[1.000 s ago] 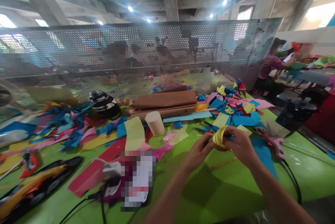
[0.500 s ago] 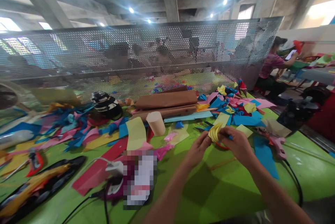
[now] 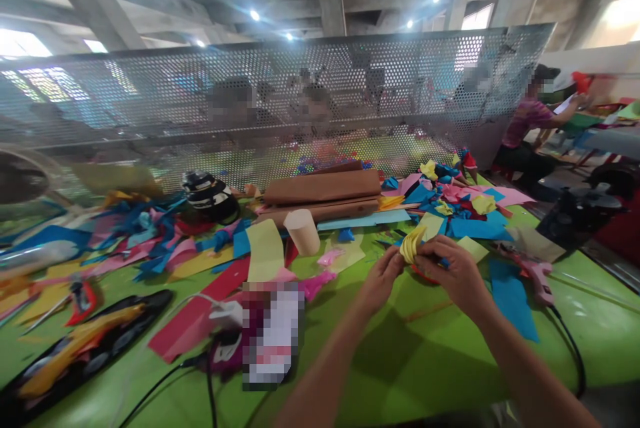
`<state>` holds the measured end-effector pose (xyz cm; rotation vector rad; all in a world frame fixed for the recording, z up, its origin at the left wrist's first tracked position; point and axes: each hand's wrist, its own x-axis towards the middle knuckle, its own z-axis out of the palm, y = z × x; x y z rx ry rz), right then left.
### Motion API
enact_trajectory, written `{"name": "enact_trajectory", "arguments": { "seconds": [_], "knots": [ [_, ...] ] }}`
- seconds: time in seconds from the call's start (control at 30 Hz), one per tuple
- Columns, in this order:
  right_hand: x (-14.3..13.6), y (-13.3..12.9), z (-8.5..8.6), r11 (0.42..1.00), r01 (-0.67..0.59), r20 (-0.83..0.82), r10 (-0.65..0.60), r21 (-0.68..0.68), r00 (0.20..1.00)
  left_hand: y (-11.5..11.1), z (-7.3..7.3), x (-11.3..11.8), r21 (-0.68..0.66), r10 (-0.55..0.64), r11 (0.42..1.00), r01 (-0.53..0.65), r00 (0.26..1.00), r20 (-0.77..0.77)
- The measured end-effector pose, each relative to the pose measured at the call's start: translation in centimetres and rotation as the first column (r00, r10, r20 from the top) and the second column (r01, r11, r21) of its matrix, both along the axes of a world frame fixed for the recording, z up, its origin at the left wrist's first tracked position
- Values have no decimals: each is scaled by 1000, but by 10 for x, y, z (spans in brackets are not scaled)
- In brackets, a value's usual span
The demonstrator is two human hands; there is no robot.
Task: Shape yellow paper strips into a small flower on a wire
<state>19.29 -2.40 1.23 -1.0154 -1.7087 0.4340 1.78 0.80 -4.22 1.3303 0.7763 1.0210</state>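
A small roll of pleated yellow paper (image 3: pixel 412 245) is held up between my two hands above the green table. My left hand (image 3: pixel 383 276) pinches its lower left side with thumb and fingers. On its right side, my right hand (image 3: pixel 447 267) has its fingertips pressed against the folds. Something red and a bit of blue show behind and beneath the hands, partly hidden by them. Blue paper (image 3: pixel 514 298) and a pink glue gun (image 3: pixel 539 281) lie to the right of my right hand. A cream paper cylinder (image 3: pixel 303 233) stands upright to the left.
Brown folded paper (image 3: pixel 323 189) lies along the perforated metal screen (image 3: pixel 280 101). Coloured scraps spread over the green table (image 3: pixel 400 375). A power strip (image 3: pixel 225 348) with cords sits at front left, near a black tray (image 3: pixel 95 348). At far right sits a person (image 3: pixel 525 125).
The view has shifted slightly, moving the scene a little to the right. The yellow paper looks turned a little between my fingers; both hands keep their hold.
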Motion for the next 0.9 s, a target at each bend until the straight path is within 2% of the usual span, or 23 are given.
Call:
{"name": "enact_trajectory", "arguments": {
  "seconds": [0.17, 0.43, 0.9],
  "knots": [
    [1, -2, 3, 999, -36, 32, 37, -21, 999, -2, 5, 0, -17, -8, 1000, 8, 1000, 7],
    [-2, -1, 2, 1000, -13, 54, 11, 28, 998, -5, 11, 2, -29, -15, 999, 16, 1000, 21],
    [5, -1, 0, 1000, -24, 5, 24, 3, 1000, -9, 20, 2, -108, 36, 994, -29, 997, 64]
  ]
}}
